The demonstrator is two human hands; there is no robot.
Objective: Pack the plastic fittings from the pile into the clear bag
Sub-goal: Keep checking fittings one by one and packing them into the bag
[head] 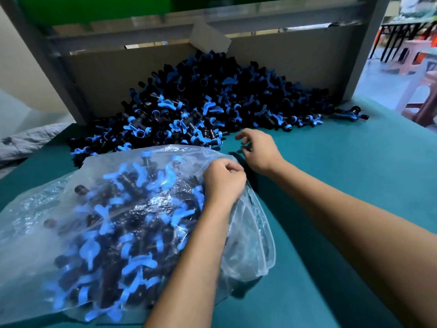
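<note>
A big pile of black and blue plastic fittings (208, 102) is heaped at the back of the green table against a cardboard wall. A clear bag (71, 209), holding many of the same fittings, lies at the front left. My left hand (223, 181) grips the bag's upper edge near its mouth, fingers curled into the film. My right hand (257, 150) hovers just right of it, between bag and pile, with fingers loosely curled and nothing visible in them.
The green table top (343, 174) stretches right of the bag. A cardboard sheet (142, 67) and grey metal frame (364, 43) back the pile. A few stray fittings (350, 113) lie at the right edge. Pink stools (423, 91) stand beyond the table.
</note>
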